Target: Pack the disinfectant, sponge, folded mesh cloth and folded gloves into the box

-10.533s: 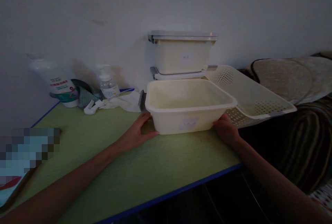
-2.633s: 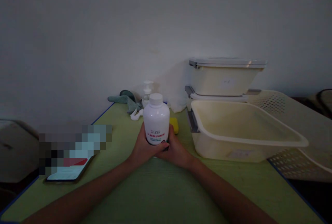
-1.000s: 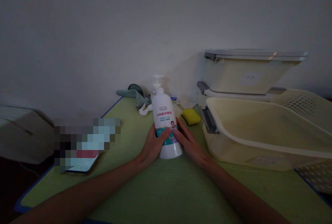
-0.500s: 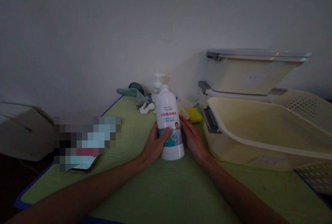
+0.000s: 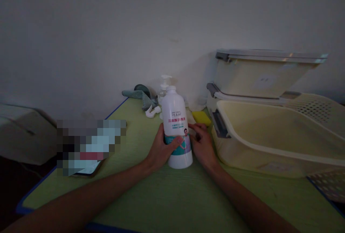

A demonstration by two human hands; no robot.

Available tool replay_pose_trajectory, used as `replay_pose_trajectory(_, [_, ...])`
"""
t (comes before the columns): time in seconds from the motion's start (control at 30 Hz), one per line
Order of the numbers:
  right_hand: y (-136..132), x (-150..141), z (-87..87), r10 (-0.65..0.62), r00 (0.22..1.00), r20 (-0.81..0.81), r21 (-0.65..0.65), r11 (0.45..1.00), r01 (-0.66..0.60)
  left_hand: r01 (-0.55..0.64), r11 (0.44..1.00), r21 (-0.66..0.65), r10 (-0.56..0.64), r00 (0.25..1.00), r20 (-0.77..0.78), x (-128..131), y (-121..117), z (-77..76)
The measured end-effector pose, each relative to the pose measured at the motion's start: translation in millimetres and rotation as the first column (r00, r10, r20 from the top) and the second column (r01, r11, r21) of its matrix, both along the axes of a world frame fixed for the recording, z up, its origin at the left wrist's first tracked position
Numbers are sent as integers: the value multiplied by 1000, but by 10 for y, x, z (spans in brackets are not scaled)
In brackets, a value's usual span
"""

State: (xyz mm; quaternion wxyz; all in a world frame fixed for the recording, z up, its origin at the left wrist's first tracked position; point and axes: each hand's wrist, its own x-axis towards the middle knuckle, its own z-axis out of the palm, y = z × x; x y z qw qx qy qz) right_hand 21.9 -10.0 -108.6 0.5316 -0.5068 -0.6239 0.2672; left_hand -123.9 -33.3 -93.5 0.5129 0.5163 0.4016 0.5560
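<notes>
A white disinfectant bottle [image 5: 175, 112] with a teal band and red lettering stands nearly upright, slightly tilted, in front of me. My left hand [image 5: 163, 148] is wrapped round its lower left side, the thumb lying across the front of the label. At the bottle's right side is my right hand [image 5: 203, 145], its fingers bent and the fingertips against the bottle's edge; what lies behind them is hidden. Just left of the bottle rests a white piece shaped like a trigger spray head [image 5: 153, 111]. A clear pump bottle [image 5: 163, 87] is partly hidden behind it.
A cream storage bin [image 5: 256, 161] with grey latches takes up the right side, a second bin [image 5: 256, 76] behind it. A yellow sponge [image 5: 202, 118] and a grey-green cloth [image 5: 147, 99] lie at the back of the green table [image 5: 129, 136]. A phone [image 5: 90, 168], partly pixelated, lies left.
My right hand's fingers have gone from lying straighter along the bottle to being bent at its edge. The bottle has turned slightly, and my left thumb sits a little further right.
</notes>
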Motion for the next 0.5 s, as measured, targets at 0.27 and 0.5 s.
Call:
replay_pose_trajectory(0.27, [-54,8,56,-24,999,36,140,990,19,-22,1000,15,22,1000,10,-19,-8,-9])
replay_pose_trajectory(0.5, [-244,-65,177,91,993,72,205,973,-104,-14,1000,26,12,998,61,-5,7,-26])
